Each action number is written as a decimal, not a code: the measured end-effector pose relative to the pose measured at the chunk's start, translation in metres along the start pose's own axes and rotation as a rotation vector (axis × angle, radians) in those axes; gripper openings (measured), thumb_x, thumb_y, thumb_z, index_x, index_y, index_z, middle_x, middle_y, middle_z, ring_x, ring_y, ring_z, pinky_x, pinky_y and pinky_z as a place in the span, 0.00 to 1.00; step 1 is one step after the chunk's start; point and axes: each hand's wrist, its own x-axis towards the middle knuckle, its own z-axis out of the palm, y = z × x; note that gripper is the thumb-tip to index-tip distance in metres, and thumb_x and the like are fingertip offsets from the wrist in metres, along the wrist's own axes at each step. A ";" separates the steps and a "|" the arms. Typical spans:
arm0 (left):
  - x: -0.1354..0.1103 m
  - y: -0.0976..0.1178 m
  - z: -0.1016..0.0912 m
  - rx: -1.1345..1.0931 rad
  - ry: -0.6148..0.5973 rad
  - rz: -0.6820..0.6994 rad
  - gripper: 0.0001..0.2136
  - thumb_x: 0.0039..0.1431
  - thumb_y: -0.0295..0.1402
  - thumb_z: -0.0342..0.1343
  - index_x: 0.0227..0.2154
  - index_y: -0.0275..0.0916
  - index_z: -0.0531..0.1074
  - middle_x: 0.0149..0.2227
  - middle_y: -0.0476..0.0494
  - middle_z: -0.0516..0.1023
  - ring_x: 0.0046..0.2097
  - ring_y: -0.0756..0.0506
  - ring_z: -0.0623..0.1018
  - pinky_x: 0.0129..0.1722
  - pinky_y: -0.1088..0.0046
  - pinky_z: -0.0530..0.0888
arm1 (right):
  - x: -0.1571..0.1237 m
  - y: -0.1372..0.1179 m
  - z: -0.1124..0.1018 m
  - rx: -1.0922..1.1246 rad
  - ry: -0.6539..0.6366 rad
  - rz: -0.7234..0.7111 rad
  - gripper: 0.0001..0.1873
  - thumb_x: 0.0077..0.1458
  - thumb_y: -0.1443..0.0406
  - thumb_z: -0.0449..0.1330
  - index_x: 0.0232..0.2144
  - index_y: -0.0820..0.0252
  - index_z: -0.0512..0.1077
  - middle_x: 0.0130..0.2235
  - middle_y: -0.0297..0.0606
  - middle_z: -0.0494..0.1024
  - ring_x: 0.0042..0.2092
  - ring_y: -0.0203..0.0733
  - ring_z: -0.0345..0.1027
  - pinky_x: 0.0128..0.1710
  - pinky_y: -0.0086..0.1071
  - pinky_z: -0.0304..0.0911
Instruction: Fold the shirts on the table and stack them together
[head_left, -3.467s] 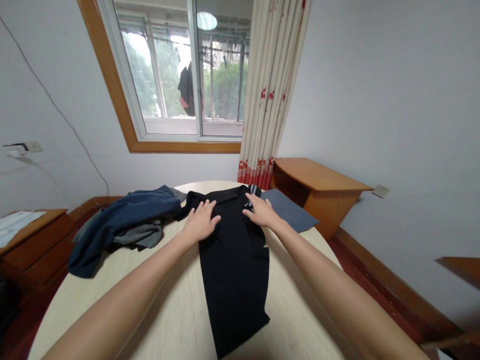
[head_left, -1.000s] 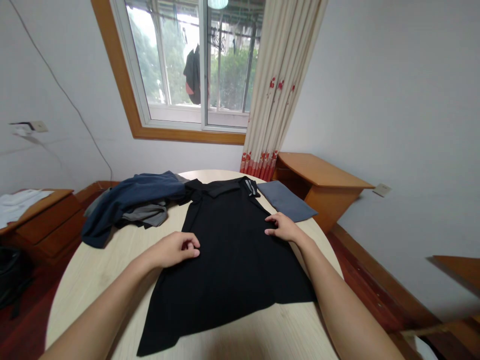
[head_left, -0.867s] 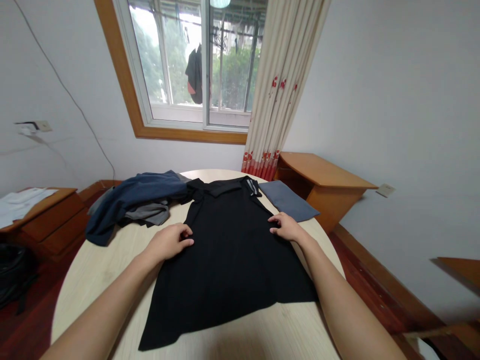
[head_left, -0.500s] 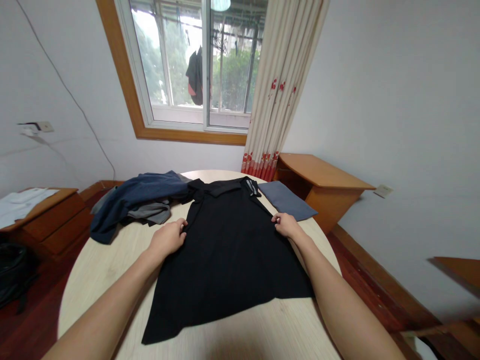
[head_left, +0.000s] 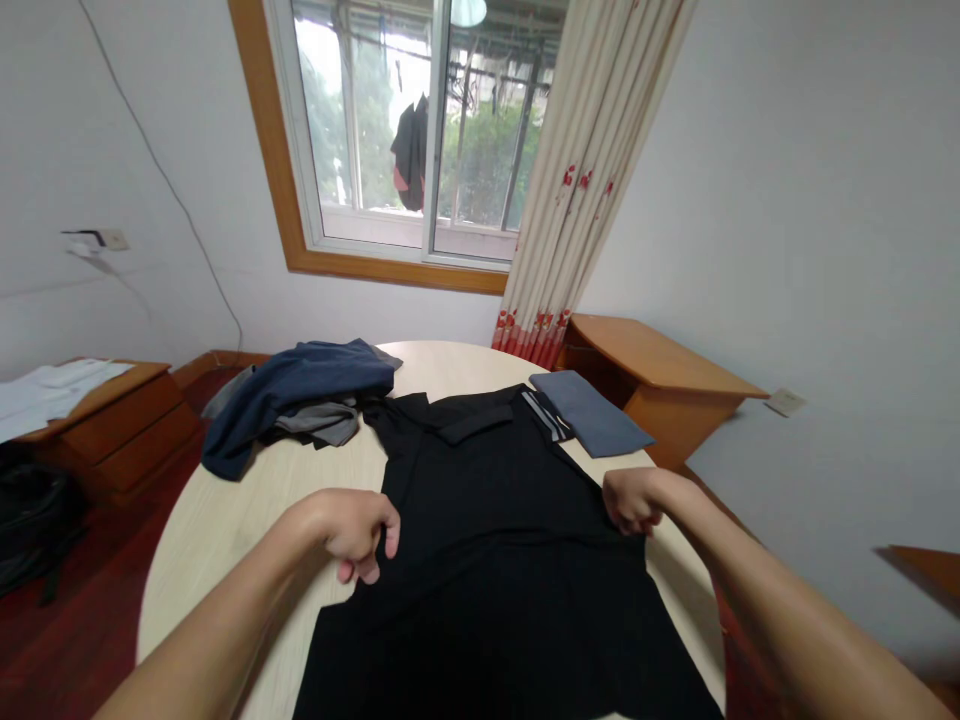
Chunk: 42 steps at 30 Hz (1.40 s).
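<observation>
A black polo shirt lies spread over the round table, its collar toward the window and its lower part close to me. Grey-and-white stripes mark the cuff of its right-hand sleeve. At the shirt's left side edge, my left hand has curled fingers on the cloth. My right hand is closed on the opposite side edge, its fingertips partly hidden. Between the two hands a shallow crease crosses the fabric.
A heap of blue and grey clothes sits at the table's far left. Folded blue-grey cloth rests at the far right. Beyond stand a wooden desk, a curtain and a drawer cabinet.
Both hands have come nearer to me and slightly further apart. The shirt has slid toward me, its collar now nearer and its lower hem mostly out of view. A crease has formed across it.
</observation>
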 end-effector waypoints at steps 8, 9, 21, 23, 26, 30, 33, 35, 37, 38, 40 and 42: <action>0.039 -0.015 -0.015 0.215 0.926 0.104 0.10 0.62 0.40 0.54 0.37 0.42 0.77 0.38 0.43 0.80 0.41 0.42 0.78 0.39 0.70 0.71 | 0.082 -0.039 -0.033 -0.009 0.042 -0.066 0.13 0.55 0.59 0.62 0.40 0.60 0.80 0.37 0.45 0.82 0.40 0.46 0.77 0.38 0.31 0.66; 0.045 -0.019 -0.017 0.238 1.008 0.122 0.10 0.63 0.38 0.54 0.41 0.42 0.77 0.43 0.42 0.80 0.46 0.41 0.78 0.43 0.68 0.71 | 0.091 -0.048 -0.029 -0.011 0.095 -0.041 0.12 0.56 0.60 0.62 0.39 0.59 0.80 0.38 0.46 0.82 0.41 0.47 0.77 0.39 0.32 0.66; 0.070 -0.044 -0.028 0.374 1.101 0.011 0.17 0.65 0.41 0.53 0.53 0.43 0.74 0.55 0.37 0.75 0.59 0.36 0.70 0.64 0.47 0.52 | 0.117 -0.065 0.029 0.196 0.359 0.074 0.16 0.57 0.63 0.60 0.48 0.57 0.73 0.48 0.44 0.79 0.48 0.48 0.73 0.43 0.34 0.64; 0.068 -0.044 -0.030 0.401 1.101 -0.038 0.15 0.66 0.40 0.51 0.50 0.43 0.77 0.50 0.38 0.77 0.56 0.36 0.73 0.62 0.49 0.56 | 0.113 -0.067 0.025 0.200 0.413 0.043 0.15 0.55 0.64 0.60 0.47 0.57 0.73 0.47 0.42 0.79 0.49 0.49 0.71 0.45 0.35 0.63; 0.061 -0.042 -0.033 0.439 1.082 -0.103 0.16 0.66 0.41 0.50 0.46 0.42 0.79 0.47 0.37 0.78 0.54 0.35 0.74 0.55 0.54 0.64 | 0.106 -0.065 0.015 0.217 0.596 0.030 0.14 0.54 0.67 0.58 0.44 0.58 0.73 0.45 0.43 0.77 0.48 0.49 0.68 0.46 0.36 0.61; 0.052 -0.037 -0.035 0.437 1.045 -0.175 0.19 0.66 0.44 0.48 0.47 0.41 0.80 0.46 0.35 0.80 0.50 0.34 0.77 0.48 0.59 0.69 | 0.098 -0.045 0.006 0.306 0.826 0.153 0.16 0.53 0.68 0.55 0.45 0.60 0.72 0.47 0.47 0.72 0.49 0.50 0.66 0.47 0.39 0.59; 0.049 -0.033 -0.035 0.377 1.010 -0.252 0.23 0.66 0.48 0.45 0.45 0.41 0.81 0.43 0.34 0.82 0.46 0.32 0.80 0.42 0.60 0.71 | 0.094 -0.028 0.007 0.278 0.852 0.344 0.21 0.51 0.70 0.56 0.48 0.60 0.72 0.50 0.50 0.70 0.51 0.55 0.64 0.50 0.44 0.56; 0.048 -0.031 -0.036 0.342 0.999 -0.291 0.25 0.67 0.49 0.41 0.42 0.41 0.81 0.41 0.32 0.83 0.44 0.31 0.80 0.40 0.60 0.72 | 0.092 -0.025 0.009 0.242 0.833 0.387 0.22 0.50 0.71 0.56 0.49 0.61 0.73 0.51 0.52 0.70 0.52 0.57 0.63 0.50 0.46 0.55; 0.046 -0.031 -0.037 0.326 1.000 -0.321 0.26 0.67 0.48 0.39 0.39 0.40 0.81 0.40 0.31 0.82 0.44 0.30 0.80 0.39 0.60 0.72 | 0.091 -0.031 0.011 0.208 0.823 0.313 0.21 0.53 0.71 0.54 0.49 0.62 0.74 0.51 0.53 0.71 0.53 0.58 0.62 0.50 0.45 0.55; 0.044 -0.032 -0.038 0.323 0.997 -0.337 0.26 0.67 0.47 0.39 0.38 0.40 0.81 0.40 0.30 0.82 0.44 0.30 0.80 0.38 0.60 0.72 | 0.090 -0.038 0.011 0.191 0.813 0.238 0.19 0.55 0.70 0.53 0.48 0.62 0.74 0.51 0.52 0.72 0.54 0.57 0.62 0.51 0.44 0.55; 0.040 -0.033 -0.039 0.322 0.975 -0.371 0.22 0.65 0.46 0.43 0.36 0.41 0.81 0.39 0.31 0.83 0.44 0.30 0.80 0.38 0.61 0.72 | 0.089 -0.057 0.011 0.170 0.751 0.057 0.16 0.58 0.69 0.52 0.45 0.61 0.75 0.50 0.50 0.75 0.53 0.54 0.65 0.51 0.40 0.56; 0.036 -0.032 -0.039 0.335 0.941 -0.410 0.19 0.63 0.45 0.47 0.33 0.42 0.81 0.38 0.33 0.83 0.44 0.30 0.80 0.37 0.62 0.72 | 0.087 -0.076 0.011 0.185 0.595 -0.114 0.13 0.60 0.66 0.53 0.42 0.58 0.76 0.46 0.46 0.78 0.50 0.49 0.68 0.49 0.35 0.59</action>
